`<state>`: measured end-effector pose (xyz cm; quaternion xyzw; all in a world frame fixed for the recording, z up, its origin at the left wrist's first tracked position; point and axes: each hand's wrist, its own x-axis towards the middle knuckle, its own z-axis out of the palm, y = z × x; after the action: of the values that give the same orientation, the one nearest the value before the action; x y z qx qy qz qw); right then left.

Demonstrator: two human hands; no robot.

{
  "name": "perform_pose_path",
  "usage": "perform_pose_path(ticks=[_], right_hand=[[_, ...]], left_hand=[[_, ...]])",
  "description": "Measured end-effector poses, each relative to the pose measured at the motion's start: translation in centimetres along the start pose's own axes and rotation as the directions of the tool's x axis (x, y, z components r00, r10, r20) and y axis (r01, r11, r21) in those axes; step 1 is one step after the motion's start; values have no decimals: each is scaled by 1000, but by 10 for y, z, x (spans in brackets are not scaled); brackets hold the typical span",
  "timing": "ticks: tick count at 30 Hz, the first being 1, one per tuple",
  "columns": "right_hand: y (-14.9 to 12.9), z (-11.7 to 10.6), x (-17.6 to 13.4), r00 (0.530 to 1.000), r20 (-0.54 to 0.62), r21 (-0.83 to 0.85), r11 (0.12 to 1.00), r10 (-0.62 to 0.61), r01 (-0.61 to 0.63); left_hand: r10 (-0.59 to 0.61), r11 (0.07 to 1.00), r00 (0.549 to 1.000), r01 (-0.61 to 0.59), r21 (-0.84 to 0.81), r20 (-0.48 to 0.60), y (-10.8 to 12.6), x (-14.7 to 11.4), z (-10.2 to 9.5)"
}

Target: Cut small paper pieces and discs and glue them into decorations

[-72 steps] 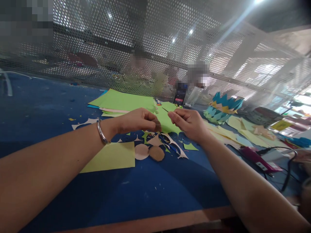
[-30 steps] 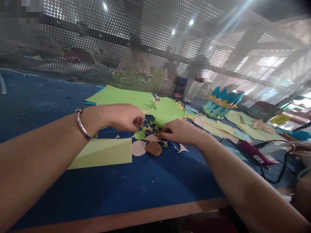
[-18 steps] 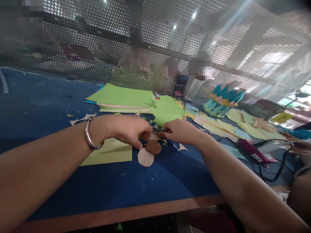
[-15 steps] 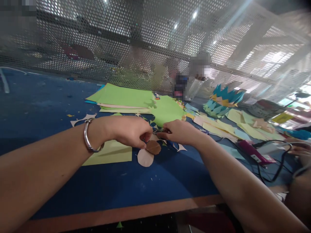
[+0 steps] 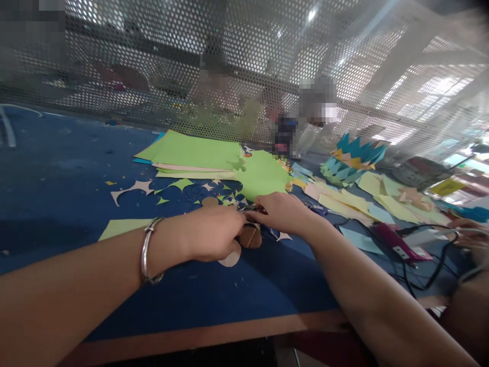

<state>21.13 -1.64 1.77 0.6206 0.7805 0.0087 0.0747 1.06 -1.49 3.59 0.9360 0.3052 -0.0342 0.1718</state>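
Observation:
My left hand (image 5: 214,232), with a silver bangle at its wrist, is closed, its fingertips at the left edge of a brown cardboard disc (image 5: 251,238). The exact grip is hidden behind the knuckles. Partly beneath that hand lies a pale paper circle (image 5: 230,256) on the blue table (image 5: 214,300). Just right of it, my right hand (image 5: 284,214) is closed on what look like scissors (image 5: 250,208); only a dark, narrow part shows past the fingers. Another brown disc (image 5: 210,202) rests behind my left hand.
Green sheets (image 5: 198,150) are stacked at the back, beside a cut green sheet (image 5: 263,176). Paper scraps (image 5: 133,189) are scattered around. To the right are a zigzag paper crown (image 5: 351,158), a magenta power strip (image 5: 401,244) with cables, and another person's hand (image 5: 468,234). Perforated metal screen (image 5: 244,66) stands behind.
My left hand has shifted right and down, now covering more of the pale circle. The brown disc has moved slightly right and down. The right hand has barely moved.

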Motion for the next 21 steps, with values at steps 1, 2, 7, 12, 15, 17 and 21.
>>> perform_pose_path(ticks=[1,2,7,12,15,17,21], right_hand=[[0,0,0,1000,1,5,1000,5,-5],[-1,0,0,1000,2,10,1000,10,-10],[-1,1,0,1000,3,46,999,12,-12],[3,-1,2,998,-27,88,995,59,-56],[8,-3,4,994,-26,99,989,108,-105],[11,-4,5,990,-17,86,987,140,-138],[12,-2,5,987,-9,11,987,159,-159]], left_hand=[[-3,1000,1000,3,19,-5,-1,-4,3],[-22,999,1000,23,30,-13,-3,-7,6],[5,999,998,-7,-36,-56,-16,-17,19],[-30,961,997,10,-277,-68,-25,-16,21],[-98,881,985,21,-473,-139,-32,-13,18],[-159,804,970,20,-594,-183,-37,-10,17],[-331,534,915,-18,-845,-229,-40,-4,15]])
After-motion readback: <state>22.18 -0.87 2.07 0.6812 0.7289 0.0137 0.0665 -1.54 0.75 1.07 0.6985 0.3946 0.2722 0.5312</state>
